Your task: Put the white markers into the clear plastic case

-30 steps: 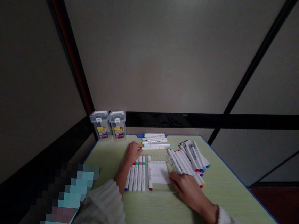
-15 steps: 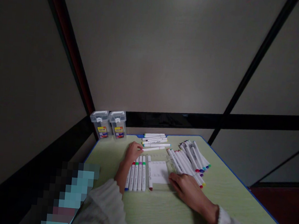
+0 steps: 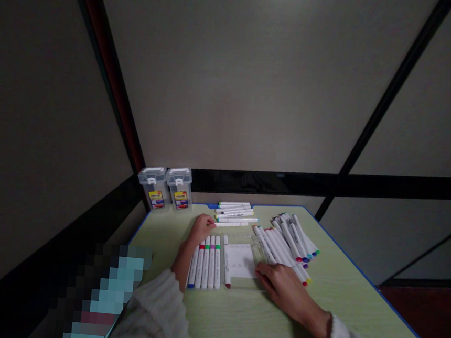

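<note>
My left hand (image 3: 201,229) rests on the green table (image 3: 244,318) with its fingers pinched on the end of a white marker (image 3: 231,224) that lies crosswise. Just below it, several white markers with coloured caps (image 3: 205,262) lie side by side in a clear tray (image 3: 237,262). A white card (image 3: 239,259) fills the rest of the tray. My right hand (image 3: 284,287) lies flat on the tray's right edge, fingers stretched out.
A stack of markers (image 3: 235,212) lies behind the tray. A slanted row of markers (image 3: 286,242) lies to the right. Two clear lidded boxes with yellow labels (image 3: 166,187) stand at the table's back left corner. A blurred patch covers the lower left.
The marker under my left fingers has shifted slightly on the table. My right hand has stayed on the tray. The view has drifted a little.
</note>
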Demonstrator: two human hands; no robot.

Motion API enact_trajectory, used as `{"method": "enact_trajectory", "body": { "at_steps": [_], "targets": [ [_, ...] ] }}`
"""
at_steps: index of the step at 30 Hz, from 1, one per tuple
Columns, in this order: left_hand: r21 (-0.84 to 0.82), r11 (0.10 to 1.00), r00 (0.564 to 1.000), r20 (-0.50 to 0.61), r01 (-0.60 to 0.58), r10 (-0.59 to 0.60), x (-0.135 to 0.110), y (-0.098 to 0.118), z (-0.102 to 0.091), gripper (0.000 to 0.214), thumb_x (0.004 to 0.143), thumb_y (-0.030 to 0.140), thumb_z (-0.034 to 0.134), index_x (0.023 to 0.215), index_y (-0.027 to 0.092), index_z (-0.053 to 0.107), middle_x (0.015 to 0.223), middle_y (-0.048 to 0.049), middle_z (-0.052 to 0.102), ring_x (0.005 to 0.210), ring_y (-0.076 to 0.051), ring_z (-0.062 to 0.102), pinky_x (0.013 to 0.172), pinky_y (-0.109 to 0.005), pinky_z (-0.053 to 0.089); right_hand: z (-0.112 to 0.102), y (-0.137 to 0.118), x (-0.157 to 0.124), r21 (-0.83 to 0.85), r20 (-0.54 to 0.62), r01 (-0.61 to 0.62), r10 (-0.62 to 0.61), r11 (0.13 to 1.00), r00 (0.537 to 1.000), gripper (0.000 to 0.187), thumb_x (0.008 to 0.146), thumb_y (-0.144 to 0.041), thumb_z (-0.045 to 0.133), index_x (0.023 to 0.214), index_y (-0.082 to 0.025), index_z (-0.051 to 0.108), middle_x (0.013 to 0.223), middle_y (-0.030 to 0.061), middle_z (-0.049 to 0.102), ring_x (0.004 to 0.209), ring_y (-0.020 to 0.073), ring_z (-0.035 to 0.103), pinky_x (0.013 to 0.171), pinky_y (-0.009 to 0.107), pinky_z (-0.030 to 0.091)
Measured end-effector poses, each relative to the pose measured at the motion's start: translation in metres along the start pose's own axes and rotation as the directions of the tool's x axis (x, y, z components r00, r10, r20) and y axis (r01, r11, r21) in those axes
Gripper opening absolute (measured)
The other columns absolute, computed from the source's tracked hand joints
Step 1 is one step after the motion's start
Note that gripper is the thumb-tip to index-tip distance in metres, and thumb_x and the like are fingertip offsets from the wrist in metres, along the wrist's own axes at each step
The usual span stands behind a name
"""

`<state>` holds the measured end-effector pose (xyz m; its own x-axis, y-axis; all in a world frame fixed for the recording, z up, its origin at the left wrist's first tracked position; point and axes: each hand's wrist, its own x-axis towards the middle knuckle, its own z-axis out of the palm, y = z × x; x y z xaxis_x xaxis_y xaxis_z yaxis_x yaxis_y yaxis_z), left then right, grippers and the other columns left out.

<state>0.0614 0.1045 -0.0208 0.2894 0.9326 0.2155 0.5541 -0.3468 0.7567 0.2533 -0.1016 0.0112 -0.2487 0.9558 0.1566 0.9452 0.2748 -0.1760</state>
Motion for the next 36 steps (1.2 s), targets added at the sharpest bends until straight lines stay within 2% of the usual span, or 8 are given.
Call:
{"method": "enact_trajectory", "body": {
  "at_steps": [10,16,27,36],
  "targets": [
    [-0.235,0.969,0.997,0.027,0.078,-0.074,0.002,0.01,-0.007,0.008,0.061,0.004,0.057,0.058,0.011,0.056,0.053,-0.0003,0.06,0.054,-0.011,0.057,0.057,-0.022,0.046,-0.001,-0.001,0.0,0.016,0.009,-0.004,0.004,1.0,1.0,0.025,0.09,-0.025,0.033,0.075,-0.019,0.053,0.069,0.003,0.062,0.064,0.0162,0.057,0.055,0.025,0.027],
    [-0.353,0.927,0.992,0.058,0.123,-0.11,0.001,0.013,-0.008,0.007,0.063,0.007,0.057,0.059,0.012,0.054,0.05,0.0008,0.059,0.05,-0.01,0.057,0.053,-0.021,0.047,-0.001,0.0,0.0,0.025,0.013,-0.005,0.005,1.0,1.0,0.026,0.089,-0.025,0.033,0.074,-0.019,0.053,0.069,0.0031,0.062,0.063,0.0159,0.057,0.055,0.026,0.028],
    [-0.46,0.864,0.979,0.088,0.205,-0.185,0.004,0.015,-0.008,0.001,0.063,0.011,0.059,0.064,0.011,0.059,0.049,0.0022,0.058,0.047,-0.007,0.055,0.051,-0.019,0.045,-0.002,-0.001,0.001,0.03,0.013,0.004,-0.005,1.0,1.0,0.025,0.089,-0.025,0.033,0.074,-0.02,0.052,0.069,0.0024,0.063,0.064,0.0164,0.058,0.054,0.026,0.027],
    [-0.52,0.809,0.961,0.117,0.276,-0.252,0.004,0.017,-0.012,0.008,0.065,0.018,0.062,0.068,0.01,0.062,0.05,0.0003,0.06,0.048,-0.008,0.055,0.049,-0.018,0.042,-0.002,-0.001,0.001,0.021,0.007,0.004,-0.004,1.0,1.0,0.027,0.09,-0.026,0.032,0.073,-0.019,0.052,0.068,0.0027,0.062,0.062,0.0164,0.057,0.054,0.026,0.027]
  ]
}}
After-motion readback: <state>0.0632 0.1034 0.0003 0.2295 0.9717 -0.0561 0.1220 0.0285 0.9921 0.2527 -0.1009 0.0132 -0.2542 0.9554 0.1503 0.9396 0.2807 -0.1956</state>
